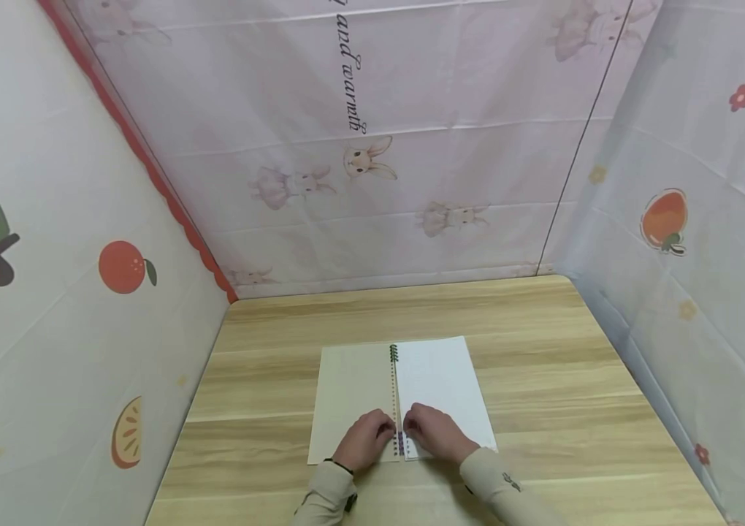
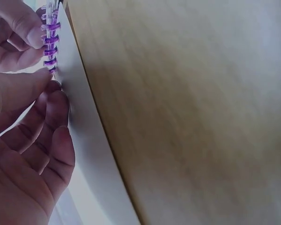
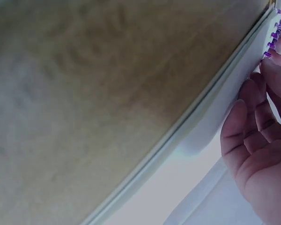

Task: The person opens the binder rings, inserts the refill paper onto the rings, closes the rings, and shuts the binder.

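An open loose-leaf notebook lies on the table, its beige cover (image 1: 349, 380) on the left and white pages (image 1: 438, 372) on the right. Green binding rings (image 1: 394, 353) join the far end of the punched spine. Purple binding rings (image 1: 401, 443) sit at the near end, between the two hands. My left hand (image 1: 366, 438) pinches the purple strip from the left with thumb and curled fingers. From the right, my right hand (image 1: 438, 432) pinches it too. Both wrist views show the purple rings (image 2: 51, 40) close up at the fingertips; some rings are hidden behind fingers.
The wood-grain table (image 1: 261, 394) extends on all sides of the notebook. Printed cloth walls stand at the left (image 1: 50, 329), back (image 1: 372, 234) and right (image 1: 708, 351). Beige sleeves cover both forearms, and a dark band circles the left wrist.
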Demonstrator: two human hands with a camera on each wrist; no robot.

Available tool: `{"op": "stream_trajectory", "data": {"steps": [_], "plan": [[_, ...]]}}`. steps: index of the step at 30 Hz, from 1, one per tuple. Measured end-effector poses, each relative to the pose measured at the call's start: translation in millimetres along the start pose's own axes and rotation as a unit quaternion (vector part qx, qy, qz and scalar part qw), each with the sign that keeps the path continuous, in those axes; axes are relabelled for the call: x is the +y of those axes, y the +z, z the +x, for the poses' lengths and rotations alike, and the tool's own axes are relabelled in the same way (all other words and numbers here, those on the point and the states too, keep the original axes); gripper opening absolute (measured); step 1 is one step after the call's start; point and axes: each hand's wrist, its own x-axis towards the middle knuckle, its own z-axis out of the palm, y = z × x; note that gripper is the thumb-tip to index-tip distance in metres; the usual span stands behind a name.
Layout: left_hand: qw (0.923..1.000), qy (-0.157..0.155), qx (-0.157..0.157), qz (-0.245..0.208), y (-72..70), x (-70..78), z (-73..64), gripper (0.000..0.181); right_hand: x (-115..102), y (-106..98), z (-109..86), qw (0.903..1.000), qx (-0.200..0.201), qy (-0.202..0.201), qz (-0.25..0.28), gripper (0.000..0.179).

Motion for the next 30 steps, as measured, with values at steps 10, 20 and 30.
{"op": "stream_trajectory", "data": {"steps": [10, 20, 30], "plan": [[0.9999, -0.007, -0.002, 0.011, 2.4, 3.8, 1.0, 0.003, -2.9, -0.2, 1.8, 1.0000, 0.004, -0.003, 0.000, 0.007], [0.9991, -0.038, 0.008, 0.019, 4.7, 1.9, -0.1, 0.005, -3.4, -2.1, -2.6, 0.9967, -0.013, 0.070, 0.039, 0.005], [0.9990, -0.044, 0.000, 0.011, 4.5, 4.7, -7.7, 0.015, -6.2, -1.5, -11.1, 0.9943, -0.001, 0.073, 0.078, 0.012]]}}
